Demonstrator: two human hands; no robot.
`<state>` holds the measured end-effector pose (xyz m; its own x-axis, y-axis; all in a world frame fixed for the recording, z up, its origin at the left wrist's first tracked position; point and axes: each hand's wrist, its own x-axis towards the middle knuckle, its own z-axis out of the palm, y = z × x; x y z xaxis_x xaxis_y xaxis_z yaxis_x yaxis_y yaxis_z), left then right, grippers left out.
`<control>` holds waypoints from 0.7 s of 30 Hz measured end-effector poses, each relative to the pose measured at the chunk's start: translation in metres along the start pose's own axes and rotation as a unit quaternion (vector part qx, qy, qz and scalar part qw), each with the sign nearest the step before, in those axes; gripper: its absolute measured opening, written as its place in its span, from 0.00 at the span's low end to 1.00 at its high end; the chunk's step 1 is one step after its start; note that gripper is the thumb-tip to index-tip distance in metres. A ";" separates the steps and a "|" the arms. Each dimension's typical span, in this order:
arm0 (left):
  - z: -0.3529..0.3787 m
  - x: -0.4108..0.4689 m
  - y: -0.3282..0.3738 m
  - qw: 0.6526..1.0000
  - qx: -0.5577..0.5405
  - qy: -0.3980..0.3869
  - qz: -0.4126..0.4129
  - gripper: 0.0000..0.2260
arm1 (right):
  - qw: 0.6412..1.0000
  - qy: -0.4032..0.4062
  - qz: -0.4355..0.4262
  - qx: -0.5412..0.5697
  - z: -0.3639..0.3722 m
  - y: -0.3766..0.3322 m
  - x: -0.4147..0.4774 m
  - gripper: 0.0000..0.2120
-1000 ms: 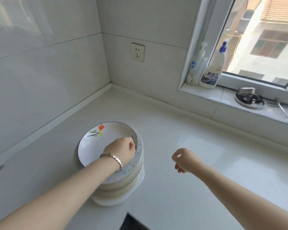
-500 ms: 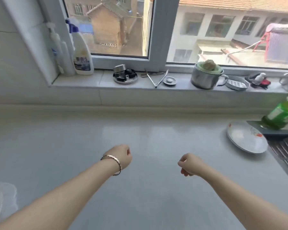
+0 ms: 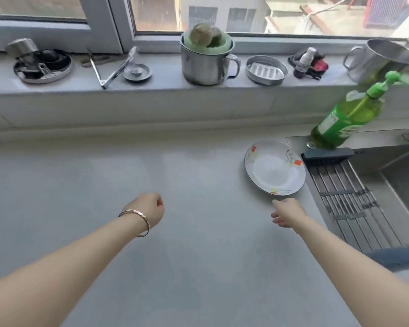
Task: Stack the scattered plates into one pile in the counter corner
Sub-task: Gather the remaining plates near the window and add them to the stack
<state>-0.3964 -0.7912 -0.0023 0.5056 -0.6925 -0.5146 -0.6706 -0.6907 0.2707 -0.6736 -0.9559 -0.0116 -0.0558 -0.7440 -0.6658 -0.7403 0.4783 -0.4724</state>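
Head camera looks down on one white round plate with orange and yellow marks on its rim point(image 3: 274, 168), lying flat on the pale grey counter point(image 3: 187, 166), at the counter's right end. Its right edge is just beside the slatted metal drain rack point(image 3: 345, 201) that lies across the steel sink point(image 3: 401, 180).

Right hand point(image 3: 287, 212) hovers just in front of the plate's near rim. The thumb is out towards it and the fingers are loosely bent, holding nothing. Whether the thumb tip touches the rim, I cannot tell, as the hand is blurred.

Left hand point(image 3: 151, 208) is well apart from the plate, over the bare middle of the counter. It is curled into a fist with nothing in it, and a thin gold-coloured bracelet point(image 3: 137, 218) is round the wrist.

Behind the plate, a green pump bottle of clear plastic point(image 3: 345, 121) stands on the sink's back corner. Further back, the window sill point(image 3: 163, 87) carries a steel mug stuffed with green sponge point(image 3: 206, 64), a round metal soap dish point(image 3: 266, 70) to its right, and metal tongs point(image 3: 111, 67) lying open to its left.
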 end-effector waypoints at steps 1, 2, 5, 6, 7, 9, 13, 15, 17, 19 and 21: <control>0.003 0.004 0.005 1.000 0.004 -0.004 -0.003 0.10 | 0.999 0.003 0.019 0.031 -0.003 0.001 0.010 0.14; 0.005 0.009 0.010 1.000 0.006 -0.008 -0.007 0.11 | 0.997 0.001 0.044 0.066 -0.004 0.002 0.018 0.14; 0.011 0.021 0.019 1.000 -0.008 -0.025 -0.016 0.10 | 0.970 -0.013 0.119 0.214 -0.004 -0.002 0.041 0.12; 0.012 0.025 0.020 0.999 -0.013 -0.030 -0.017 0.09 | 0.952 -0.005 0.128 0.277 -0.003 -0.003 0.048 0.12; 0.013 0.028 0.022 0.999 -0.017 -0.033 -0.016 0.09 | 0.931 0.012 0.127 0.341 -0.001 -0.004 0.056 0.14; 0.015 0.033 0.021 0.999 -0.025 -0.034 -0.021 0.09 | 0.892 0.052 0.108 0.435 0.001 -0.006 0.068 0.18; 0.015 0.037 0.016 0.998 -0.042 -0.036 -0.034 0.10 | 0.872 0.085 0.100 0.472 0.005 -0.009 0.066 0.17; 0.014 0.036 0.012 0.998 -0.043 -0.033 -0.035 0.10 | 0.873 0.079 0.094 0.472 0.009 -0.010 0.059 0.16; 0.013 0.033 0.005 0.998 -0.044 -0.027 -0.037 0.09 | 0.885 0.060 0.073 0.456 0.015 -0.013 0.047 0.13; 0.010 0.028 -0.004 0.998 -0.048 -0.020 -0.042 0.09 | 0.905 0.032 0.041 0.422 0.020 -0.018 0.031 0.09; 0.007 0.021 -0.017 0.997 -0.052 -0.011 -0.048 0.08 | 0.924 -0.002 0.001 0.382 0.025 -0.026 0.011 0.09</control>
<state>-0.3784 -0.7923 -0.0233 0.5518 -0.6177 -0.5604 -0.5587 -0.7726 0.3015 -0.6383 -0.9647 -0.0210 -0.0530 -0.7424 -0.6679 -0.0512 0.6700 -0.7406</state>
